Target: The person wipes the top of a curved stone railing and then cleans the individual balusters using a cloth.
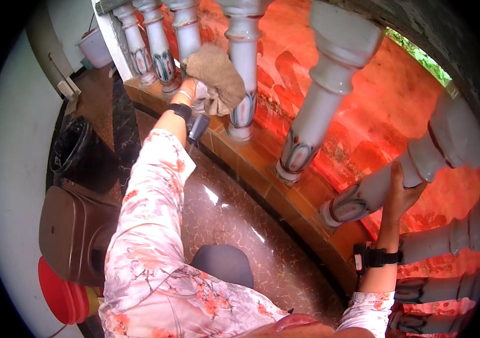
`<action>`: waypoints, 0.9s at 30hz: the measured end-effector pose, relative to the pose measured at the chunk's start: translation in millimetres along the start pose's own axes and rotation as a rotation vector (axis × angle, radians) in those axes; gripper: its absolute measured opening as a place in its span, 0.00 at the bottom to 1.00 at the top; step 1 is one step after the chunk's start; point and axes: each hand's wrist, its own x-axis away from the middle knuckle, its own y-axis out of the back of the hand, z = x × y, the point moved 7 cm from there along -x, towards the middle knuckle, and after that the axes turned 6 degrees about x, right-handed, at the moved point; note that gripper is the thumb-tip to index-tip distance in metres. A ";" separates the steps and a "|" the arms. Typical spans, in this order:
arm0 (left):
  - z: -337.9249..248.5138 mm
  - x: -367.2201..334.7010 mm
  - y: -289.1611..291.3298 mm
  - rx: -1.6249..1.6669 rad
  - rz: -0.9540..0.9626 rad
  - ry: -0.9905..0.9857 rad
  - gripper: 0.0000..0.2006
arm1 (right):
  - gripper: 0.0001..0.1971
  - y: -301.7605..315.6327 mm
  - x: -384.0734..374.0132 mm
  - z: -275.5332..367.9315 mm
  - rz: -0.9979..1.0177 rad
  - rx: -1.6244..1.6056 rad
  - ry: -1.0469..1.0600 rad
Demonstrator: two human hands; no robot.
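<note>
My left hand (191,90) reaches up to the left end of the railing, closed on a bunched brown cloth (216,72). The cloth lies against or just in front of a white glazed baluster (244,53) with a painted petal pattern near its base; exact contact is hard to tell. Most of the left fingers are hidden by the cloth. Over on the right, my right hand (402,194) is wrapped round another white baluster (372,191), thumb on the near side. Between them stands one more baluster (319,112) that neither hand touches.
An orange-tiled ledge (279,200) carries the balusters, with a red-orange sheet (285,62) behind them. At left are a black bucket (90,155), a brown plastic seat or stool (73,236) and a red tub (59,290). A white bucket (95,49) sits farther back.
</note>
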 end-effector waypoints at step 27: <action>8.6 27.2 -10.2 0.116 0.043 0.137 0.19 | 0.40 5.3 -2.8 -7.3 0.008 0.057 -0.013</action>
